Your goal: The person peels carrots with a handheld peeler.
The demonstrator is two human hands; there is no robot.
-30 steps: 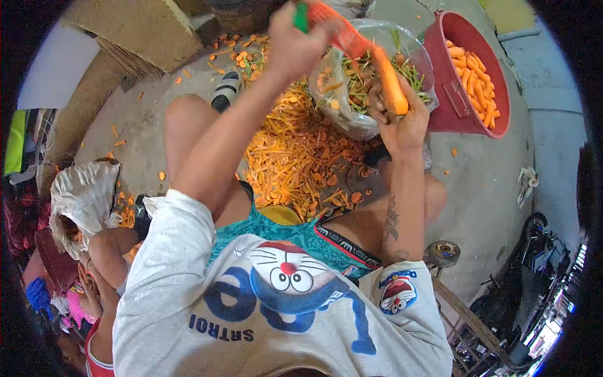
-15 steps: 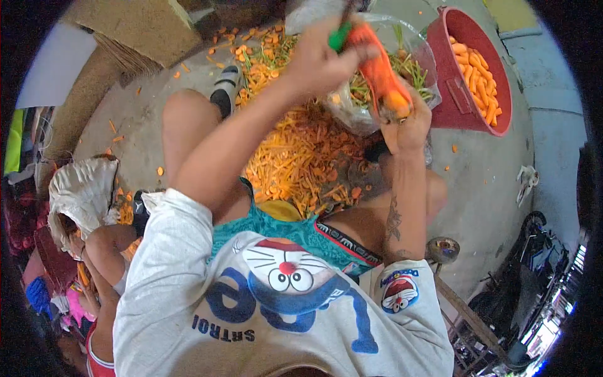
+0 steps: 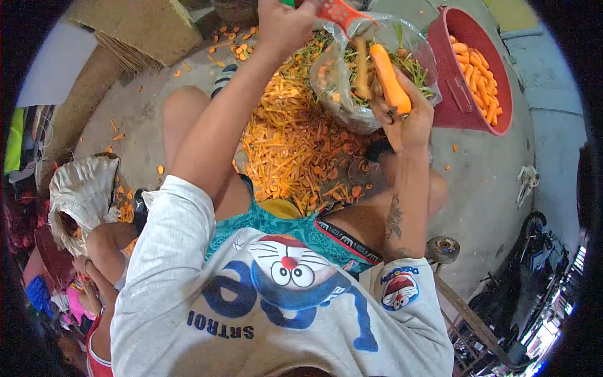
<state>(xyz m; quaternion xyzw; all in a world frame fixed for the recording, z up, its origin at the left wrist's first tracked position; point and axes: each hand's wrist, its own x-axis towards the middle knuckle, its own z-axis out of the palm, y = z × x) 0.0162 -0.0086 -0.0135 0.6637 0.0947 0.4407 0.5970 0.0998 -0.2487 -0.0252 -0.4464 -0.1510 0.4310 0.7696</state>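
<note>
My right hand (image 3: 407,122) grips the lower end of an orange carrot (image 3: 388,76) and holds it up at a slant over a clear plastic bag (image 3: 339,103) of green tops and scraps. My left hand (image 3: 284,25) is raised at the top edge of the view, closed on an orange peeler (image 3: 338,11) with a green handle. The peeler is off the carrot, above its upper end. A wide pile of orange carrot peelings (image 3: 292,151) lies on the concrete floor between my knees.
A red bucket (image 3: 457,103) with several peeled carrots stands at the upper right. A white sack (image 3: 81,188) and another person's arm (image 3: 107,245) are at the left. A sandal (image 3: 223,78) lies near the peelings. A motorbike (image 3: 534,276) is parked at the lower right.
Half a second ago the peeler was on the carrot next to my right hand. My left hand has since lifted it up and away to the top edge. The carrot has hardly moved.
</note>
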